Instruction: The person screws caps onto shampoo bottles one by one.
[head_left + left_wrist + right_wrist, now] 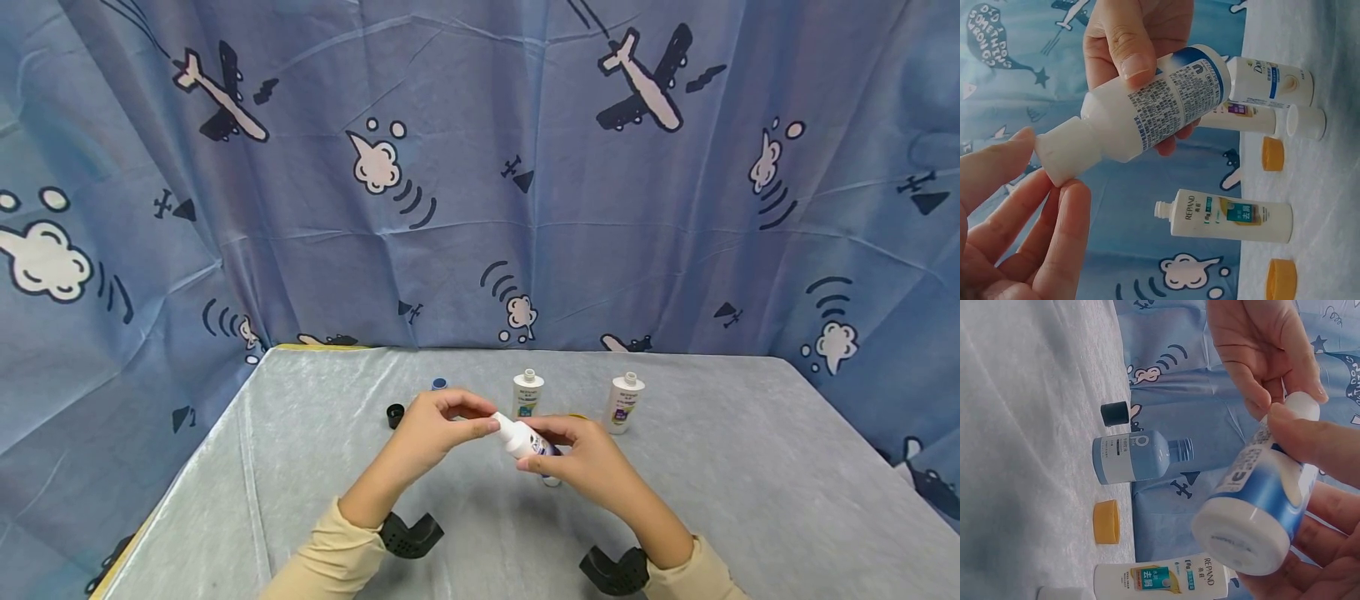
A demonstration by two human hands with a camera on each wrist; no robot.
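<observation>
My right hand (581, 454) grips a small white-and-blue bottle (528, 442) round its body, tilted with its top up toward the left. My left hand (431, 429) pinches the white cap (1069, 150) on the bottle's neck between thumb and fingertips. In the left wrist view, dense small print covers the side of the bottle. Its round white base (1244, 537) faces the right wrist camera. Behind the hands stand a capless REPAND bottle with a teal label (528, 396) and another with a purple label (624, 404).
A capless light-blue bottle (1132, 456) stands beside a black cap (395, 415). Two yellow caps, one nearer the teal-labelled bottle (1280, 279) and one further along (1274, 154), rest on the grey cloth-covered table (315, 467). A white Dove bottle (1272, 81) stands near a loose white cap (1305, 122).
</observation>
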